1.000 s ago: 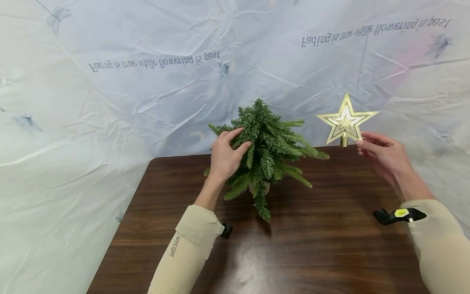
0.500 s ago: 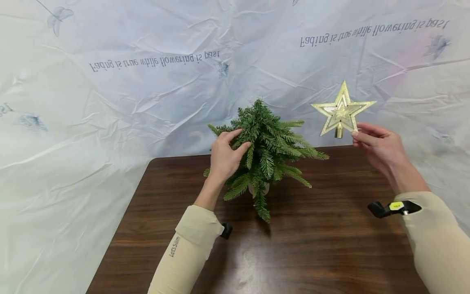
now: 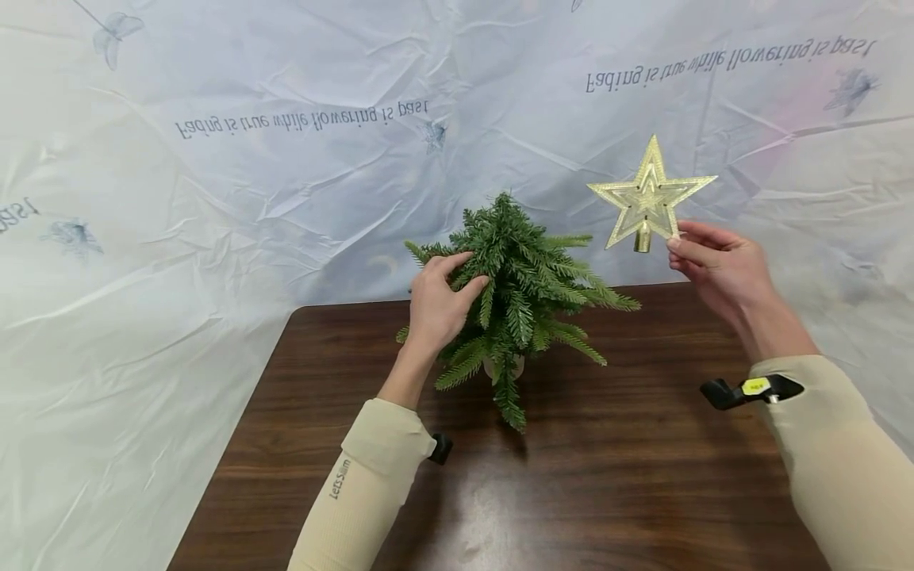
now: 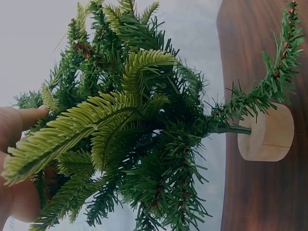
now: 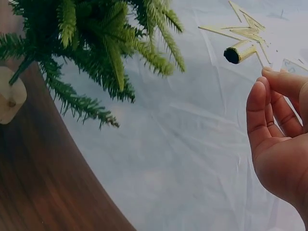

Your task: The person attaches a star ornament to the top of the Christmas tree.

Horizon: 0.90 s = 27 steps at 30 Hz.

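A small artificial Christmas tree (image 3: 517,277) stands upright near the table's back edge. My left hand (image 3: 437,301) grips its upper left side, thumb and fingers among the branches; some fingertips are hidden by needles. In the left wrist view, the tree's round wooden base (image 4: 274,134) rests on the table. My right hand (image 3: 728,270) pinches a gold star tree topper (image 3: 648,194) by its lower right point. The star is held upright, to the right of the treetop and higher than it. The right wrist view shows the dark open end of its socket (image 5: 233,56).
The dark wooden table (image 3: 607,476) has its back edge right behind the tree. A pale printed sheet (image 3: 321,182) hangs behind and to the left of it. Black wrist mounts (image 3: 750,390) stick out from both sleeves.
My right hand has raised the star and brought it leftward, closer to the treetop. The left hand and the tree have stayed in place.
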### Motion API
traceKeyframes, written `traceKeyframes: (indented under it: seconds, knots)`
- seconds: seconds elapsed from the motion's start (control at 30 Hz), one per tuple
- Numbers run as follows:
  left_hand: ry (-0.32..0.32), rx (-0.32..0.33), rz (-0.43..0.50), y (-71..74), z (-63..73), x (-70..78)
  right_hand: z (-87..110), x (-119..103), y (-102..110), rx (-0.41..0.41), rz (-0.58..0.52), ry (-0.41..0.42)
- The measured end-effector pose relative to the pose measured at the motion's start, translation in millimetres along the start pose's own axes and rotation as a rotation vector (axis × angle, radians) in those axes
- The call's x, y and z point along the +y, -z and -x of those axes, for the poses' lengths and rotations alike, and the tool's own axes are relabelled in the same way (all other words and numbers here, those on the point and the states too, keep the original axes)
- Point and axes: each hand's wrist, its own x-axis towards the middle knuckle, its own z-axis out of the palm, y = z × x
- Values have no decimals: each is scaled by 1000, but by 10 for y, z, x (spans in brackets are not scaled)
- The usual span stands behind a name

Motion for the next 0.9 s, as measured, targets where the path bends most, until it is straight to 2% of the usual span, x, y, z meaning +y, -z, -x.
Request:
traceKeyframes:
  seconds: [0.27,0.6,0.9]
  knots:
    - [4,0,4,-7,2,-4,-40,15,-205,-10,-18,15]
    - [10,1,6,1,-3,-27,-162,75,-487,-67,-70,21]
    - [8,-4,5,5,-9,-29,-214,107,-664,-85,-83,34]
